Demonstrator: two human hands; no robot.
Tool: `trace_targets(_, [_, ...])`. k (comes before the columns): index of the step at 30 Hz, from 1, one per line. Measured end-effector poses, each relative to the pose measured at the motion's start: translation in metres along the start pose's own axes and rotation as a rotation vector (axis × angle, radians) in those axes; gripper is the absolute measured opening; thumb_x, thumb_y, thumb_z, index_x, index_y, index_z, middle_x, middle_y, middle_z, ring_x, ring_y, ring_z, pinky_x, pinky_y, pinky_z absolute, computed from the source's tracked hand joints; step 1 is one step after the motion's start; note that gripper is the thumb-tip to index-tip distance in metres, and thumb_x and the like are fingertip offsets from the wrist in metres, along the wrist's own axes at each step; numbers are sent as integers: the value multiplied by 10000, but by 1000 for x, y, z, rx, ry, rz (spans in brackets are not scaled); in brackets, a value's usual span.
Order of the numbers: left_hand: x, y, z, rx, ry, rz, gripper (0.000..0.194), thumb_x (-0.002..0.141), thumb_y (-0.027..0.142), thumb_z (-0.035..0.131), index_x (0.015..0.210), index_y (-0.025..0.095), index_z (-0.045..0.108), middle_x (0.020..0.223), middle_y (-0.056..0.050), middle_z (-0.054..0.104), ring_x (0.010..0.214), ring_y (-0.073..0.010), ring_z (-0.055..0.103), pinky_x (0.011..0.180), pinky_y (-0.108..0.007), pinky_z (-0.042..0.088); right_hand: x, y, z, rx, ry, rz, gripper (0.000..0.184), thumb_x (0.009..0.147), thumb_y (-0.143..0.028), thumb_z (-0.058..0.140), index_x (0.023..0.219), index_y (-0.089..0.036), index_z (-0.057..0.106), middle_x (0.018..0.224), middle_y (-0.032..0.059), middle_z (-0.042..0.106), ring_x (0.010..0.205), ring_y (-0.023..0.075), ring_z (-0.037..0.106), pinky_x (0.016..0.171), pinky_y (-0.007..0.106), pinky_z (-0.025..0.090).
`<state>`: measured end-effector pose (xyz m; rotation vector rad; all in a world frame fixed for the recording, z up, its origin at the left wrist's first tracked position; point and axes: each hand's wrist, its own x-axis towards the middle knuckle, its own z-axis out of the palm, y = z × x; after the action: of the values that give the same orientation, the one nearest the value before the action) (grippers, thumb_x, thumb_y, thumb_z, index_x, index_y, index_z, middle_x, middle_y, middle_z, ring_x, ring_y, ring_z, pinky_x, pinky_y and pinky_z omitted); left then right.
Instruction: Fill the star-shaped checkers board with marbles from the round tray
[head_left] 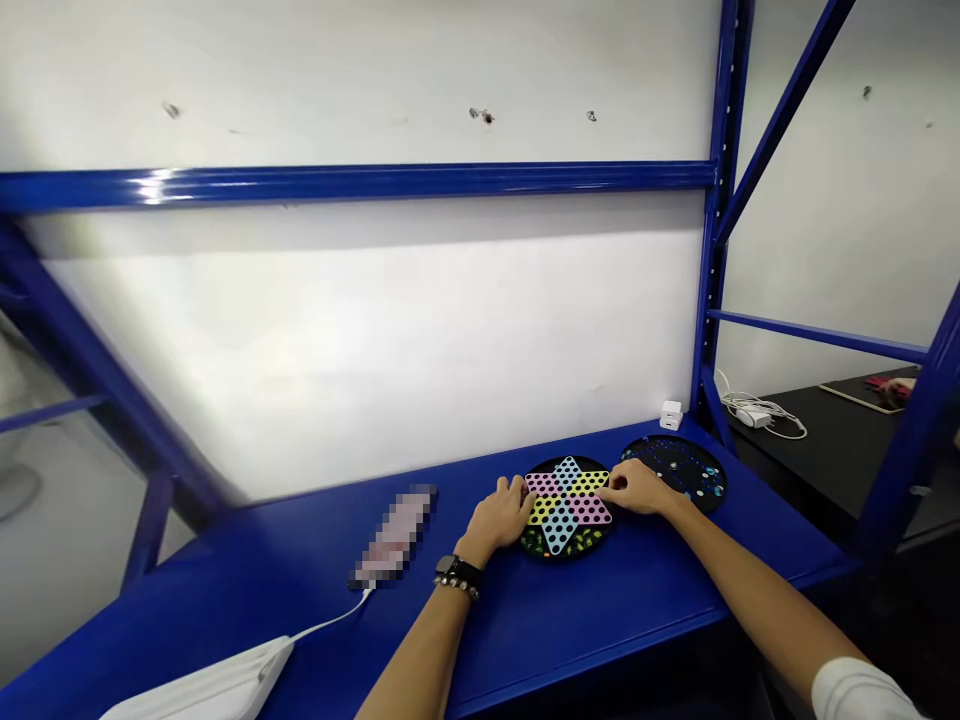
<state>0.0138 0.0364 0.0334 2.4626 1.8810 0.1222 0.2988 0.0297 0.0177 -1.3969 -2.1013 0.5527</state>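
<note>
A star-shaped Chinese checkers board (563,508) with pink, yellow and light-blue points full of holes lies over a round black tray (525,545). Green and yellow pieces (581,543) show in the tray along its near side. My left hand (501,515), a watch and a beaded bracelet on its wrist, grips the board's left edge with curled fingers. At the right edge my right hand (637,487) pinches the board between thumb and fingers. Behind that hand lies a second round black tray (679,455) with small blue and white bits, partly hidden by it.
On the blue shelf (592,630) a phone-like object (394,535), blurred out, joins by white cable to a white device (206,685). White adapters (671,415) stand in the back right corner. Blue posts frame the shelf. A cable (757,412) lies on the black table (832,440) beyond.
</note>
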Motion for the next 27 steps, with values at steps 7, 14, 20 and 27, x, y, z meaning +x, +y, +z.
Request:
trace_targets(7, [-1,-1,-2,4,-25,22,412,995,387,213,1156,201,543,1063,-128,653,902,-274,678,798,-410,493,2,4,3,-38,4,-29,433,785,-529,626,569,-155,627,599,10,610,568,109,479,548,231,314])
trace_targets(14, [1,1,-8,12,-28,8,440,978,381,243,1056,211,642,1007,-125,720,911,-292,685,788,-416,491,1,3,2,-36,-2,-17,409,789,-507,627,582,-154,639,597,1,602,566,103,469,546,229,312])
trace_targets(20, [-1,-1,-10,30,-17,47,453,968,339,264,964,208,697,1021,-140,719,930,-298,675,787,-415,485,0,1,-1,-27,5,-38,408,795,-504,622,571,-162,630,579,-7,581,555,104,464,542,232,307])
trace_targets(27, [-3,-4,-10,5,23,11,499,972,379,249,840,195,694,904,-134,726,845,-294,678,694,-372,464,-1,-1,-1,-20,24,1,410,806,-508,598,579,-167,615,575,-8,576,547,103,452,538,230,295])
